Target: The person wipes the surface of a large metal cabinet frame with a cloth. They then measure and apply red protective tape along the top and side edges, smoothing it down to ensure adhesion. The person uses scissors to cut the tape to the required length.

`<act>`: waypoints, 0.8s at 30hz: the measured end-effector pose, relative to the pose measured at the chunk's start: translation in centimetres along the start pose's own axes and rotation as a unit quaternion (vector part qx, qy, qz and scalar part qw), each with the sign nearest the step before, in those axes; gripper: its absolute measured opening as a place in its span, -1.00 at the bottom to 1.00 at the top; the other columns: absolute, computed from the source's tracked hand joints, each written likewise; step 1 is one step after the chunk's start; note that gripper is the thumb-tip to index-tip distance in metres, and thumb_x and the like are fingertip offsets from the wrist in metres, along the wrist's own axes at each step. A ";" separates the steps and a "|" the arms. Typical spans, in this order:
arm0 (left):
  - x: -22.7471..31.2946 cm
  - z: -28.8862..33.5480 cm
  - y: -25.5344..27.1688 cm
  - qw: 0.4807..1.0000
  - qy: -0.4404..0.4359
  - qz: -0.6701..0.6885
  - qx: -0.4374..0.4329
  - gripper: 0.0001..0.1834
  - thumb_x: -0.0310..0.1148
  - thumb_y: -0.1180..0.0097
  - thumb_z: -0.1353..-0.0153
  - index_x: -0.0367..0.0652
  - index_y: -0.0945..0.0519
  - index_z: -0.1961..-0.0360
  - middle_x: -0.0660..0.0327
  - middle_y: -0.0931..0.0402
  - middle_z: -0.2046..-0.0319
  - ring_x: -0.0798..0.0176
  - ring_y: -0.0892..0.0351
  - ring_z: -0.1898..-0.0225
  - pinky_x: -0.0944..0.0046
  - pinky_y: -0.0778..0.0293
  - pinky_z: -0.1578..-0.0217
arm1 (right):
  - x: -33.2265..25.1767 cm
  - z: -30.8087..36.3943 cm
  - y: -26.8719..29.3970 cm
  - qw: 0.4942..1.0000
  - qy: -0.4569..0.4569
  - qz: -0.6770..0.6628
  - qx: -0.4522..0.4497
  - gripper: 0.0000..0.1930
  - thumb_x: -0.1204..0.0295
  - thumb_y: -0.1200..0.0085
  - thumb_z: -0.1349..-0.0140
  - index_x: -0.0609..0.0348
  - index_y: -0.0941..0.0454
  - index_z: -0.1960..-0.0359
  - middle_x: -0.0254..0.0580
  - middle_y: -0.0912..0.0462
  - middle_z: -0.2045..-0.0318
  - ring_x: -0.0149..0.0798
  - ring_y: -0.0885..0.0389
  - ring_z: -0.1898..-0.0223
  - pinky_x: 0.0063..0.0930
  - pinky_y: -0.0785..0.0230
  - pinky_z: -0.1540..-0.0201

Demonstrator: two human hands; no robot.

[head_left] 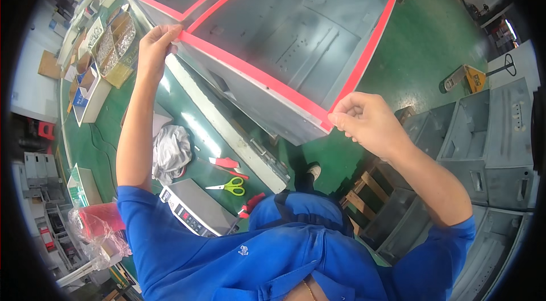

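A large open grey metal cabinet lies in front of me, its rim edged with red tape. My left hand pinches the tape at the cabinet's near left corner. My right hand pinches the tape at the near right corner, fingers closed on it. The red strip runs taut along the front edge between both hands. More red tape lines the right side edge.
A green bench at my left holds scissors with green handles, a crumpled grey cloth, red scraps, a grey scale and boxes of screws. Grey metal housings stand at right, beside a wooden pallet.
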State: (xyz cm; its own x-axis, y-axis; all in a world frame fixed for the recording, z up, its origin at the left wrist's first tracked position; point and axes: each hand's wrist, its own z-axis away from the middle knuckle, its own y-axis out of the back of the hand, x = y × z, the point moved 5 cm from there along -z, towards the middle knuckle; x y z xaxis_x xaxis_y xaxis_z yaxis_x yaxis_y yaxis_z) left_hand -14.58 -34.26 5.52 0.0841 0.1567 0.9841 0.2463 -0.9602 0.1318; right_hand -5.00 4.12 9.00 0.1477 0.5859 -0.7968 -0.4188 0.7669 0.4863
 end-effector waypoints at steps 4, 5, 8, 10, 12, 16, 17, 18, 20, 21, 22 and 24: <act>0.1 0.1 -0.2 1.000 0.006 0.001 0.003 -0.79 -0.40 -0.11 -0.08 -0.34 -0.54 0.31 0.22 -0.53 0.37 0.52 -0.35 0.46 0.53 -0.26 0.49 | -0.2 -0.1 0.0 1.000 0.012 0.014 -0.009 -0.85 0.41 -0.11 -0.07 0.26 -0.51 0.46 -0.34 -0.49 0.59 -0.52 -0.41 0.52 -0.62 -0.27 0.46; 0.2 0.0 -0.2 1.000 0.006 0.004 0.000 -0.79 -0.41 -0.11 -0.07 -0.35 -0.54 0.31 0.22 -0.53 0.38 0.52 -0.35 0.47 0.53 -0.26 0.49 | -0.1 -0.2 -0.1 1.000 0.015 0.016 -0.010 -0.85 0.41 -0.11 -0.07 0.26 -0.52 0.46 -0.34 -0.50 0.59 -0.52 -0.41 0.52 -0.61 -0.27 0.45; 0.0 0.0 -0.2 1.000 0.008 0.007 -0.002 -0.78 -0.42 -0.11 -0.06 -0.37 -0.54 0.32 0.24 -0.51 0.44 0.51 -0.33 0.51 0.53 -0.25 0.49 | -0.1 -0.3 -0.2 1.000 0.022 0.014 -0.018 -0.86 0.42 -0.11 -0.07 0.26 -0.53 0.47 -0.33 -0.52 0.58 -0.51 -0.42 0.51 -0.59 -0.29 0.42; 0.0 0.0 -0.3 1.000 0.009 0.007 -0.001 -0.78 -0.42 -0.12 -0.05 -0.37 -0.54 0.32 0.27 -0.48 0.49 0.51 -0.31 0.53 0.53 -0.23 0.49 | -0.1 -0.3 -0.2 0.999 0.021 0.021 -0.023 -0.86 0.42 -0.11 -0.07 0.26 -0.53 0.48 -0.33 -0.53 0.57 -0.51 -0.43 0.50 -0.58 -0.29 0.41; 0.3 0.1 -0.5 1.000 0.011 0.004 0.002 -0.77 -0.41 -0.13 -0.04 -0.37 -0.54 0.32 0.32 -0.44 0.54 0.51 -0.28 0.55 0.54 -0.20 0.49 | -0.3 -0.3 -0.2 0.999 0.016 0.036 -0.028 -0.86 0.42 -0.11 -0.07 0.26 -0.53 0.47 -0.33 -0.53 0.57 -0.51 -0.43 0.50 -0.58 -0.30 0.41; 0.4 0.3 -0.9 1.000 0.008 0.009 0.011 -0.76 -0.40 -0.14 -0.03 -0.37 -0.55 0.32 0.35 -0.39 0.59 0.51 -0.27 0.56 0.54 -0.18 0.50 | -0.1 -0.4 -0.2 0.999 0.012 0.036 -0.031 -0.86 0.43 -0.12 -0.06 0.27 -0.52 0.48 -0.33 -0.52 0.59 -0.52 -0.43 0.51 -0.59 -0.29 0.42; 0.3 0.3 -0.8 1.000 0.008 0.008 0.010 -0.77 -0.40 -0.14 -0.03 -0.36 -0.55 0.32 0.35 -0.39 0.59 0.51 -0.26 0.56 0.54 -0.18 0.50 | -0.1 -0.4 -0.2 0.999 0.014 0.034 -0.031 -0.87 0.44 -0.12 -0.06 0.27 -0.52 0.49 -0.33 -0.52 0.59 -0.52 -0.43 0.51 -0.60 -0.29 0.42; 0.3 0.3 -0.8 1.000 0.008 0.007 0.010 -0.77 -0.40 -0.14 -0.03 -0.36 -0.55 0.32 0.35 -0.39 0.59 0.51 -0.26 0.56 0.54 -0.18 0.50 | -0.1 -0.4 -0.2 0.999 0.015 0.033 -0.031 -0.87 0.44 -0.11 -0.06 0.27 -0.52 0.49 -0.33 -0.52 0.59 -0.52 -0.43 0.52 -0.60 -0.29 0.43; 0.2 0.2 -0.7 1.000 0.007 0.008 0.006 -0.77 -0.40 -0.14 -0.03 -0.36 -0.55 0.32 0.35 -0.39 0.58 0.51 -0.26 0.56 0.54 -0.18 0.50 | -0.2 -0.4 -0.2 0.999 0.014 0.040 -0.030 -0.87 0.44 -0.11 -0.06 0.27 -0.52 0.49 -0.34 -0.51 0.60 -0.52 -0.43 0.53 -0.61 -0.28 0.45; 0.2 0.2 -0.7 1.000 0.006 0.008 0.004 -0.76 -0.40 -0.14 -0.03 -0.36 -0.55 0.32 0.35 -0.39 0.58 0.51 -0.26 0.56 0.54 -0.18 0.50 | -0.3 -0.4 -0.2 0.999 0.014 0.043 -0.029 -0.87 0.44 -0.11 -0.06 0.27 -0.52 0.49 -0.35 -0.51 0.61 -0.53 -0.42 0.54 -0.61 -0.28 0.45; 0.2 0.2 -0.6 1.000 0.007 0.008 0.006 -0.76 -0.40 -0.14 -0.03 -0.36 -0.55 0.32 0.35 -0.39 0.58 0.51 -0.26 0.56 0.54 -0.18 0.50 | -0.2 -0.5 -0.2 0.999 0.016 0.043 -0.027 -0.87 0.44 -0.10 -0.06 0.27 -0.52 0.50 -0.35 -0.51 0.61 -0.53 -0.42 0.54 -0.61 -0.28 0.46; 0.2 0.2 -0.7 1.000 0.007 0.007 0.008 -0.76 -0.40 -0.14 -0.02 -0.36 -0.55 0.32 0.35 -0.39 0.58 0.51 -0.27 0.56 0.54 -0.18 0.50 | 0.0 -0.5 -0.3 0.998 0.022 0.044 -0.024 -0.87 0.44 -0.10 -0.06 0.27 -0.52 0.50 -0.36 -0.50 0.62 -0.53 -0.42 0.55 -0.60 -0.28 0.47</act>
State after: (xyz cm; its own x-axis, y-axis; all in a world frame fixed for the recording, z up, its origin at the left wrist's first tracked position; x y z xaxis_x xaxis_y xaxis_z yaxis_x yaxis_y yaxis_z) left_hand -14.56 -33.57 5.57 0.0737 0.1394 0.9875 0.2608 -0.9584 0.1158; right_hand -5.35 3.77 8.70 0.0693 0.6377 -0.7671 -0.4716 0.6986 0.5381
